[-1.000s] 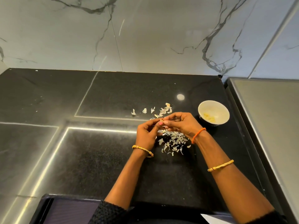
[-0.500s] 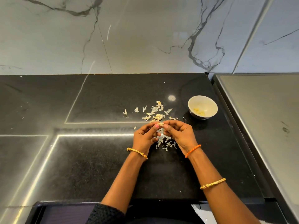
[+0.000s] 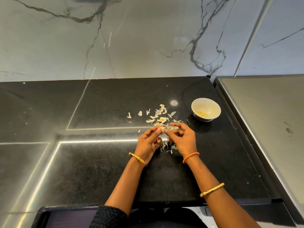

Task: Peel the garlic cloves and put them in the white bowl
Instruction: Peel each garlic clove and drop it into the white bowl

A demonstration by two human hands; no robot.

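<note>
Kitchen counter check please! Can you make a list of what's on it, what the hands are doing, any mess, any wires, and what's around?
Surface: black counter, speckled, with bright light streaks.
Job's things: white bowl at the right, a few peeled cloves inside; one garlic clove pinched between both hands; more cloves lying just beyond the hands.
Clutter: papery garlic skins scattered under and beyond the hands.
Hands: left hand and right hand both pinch the clove, above the skins.
Cables: nothing seen.
Surroundings: marble wall behind; grey steel surface at the right.
</note>
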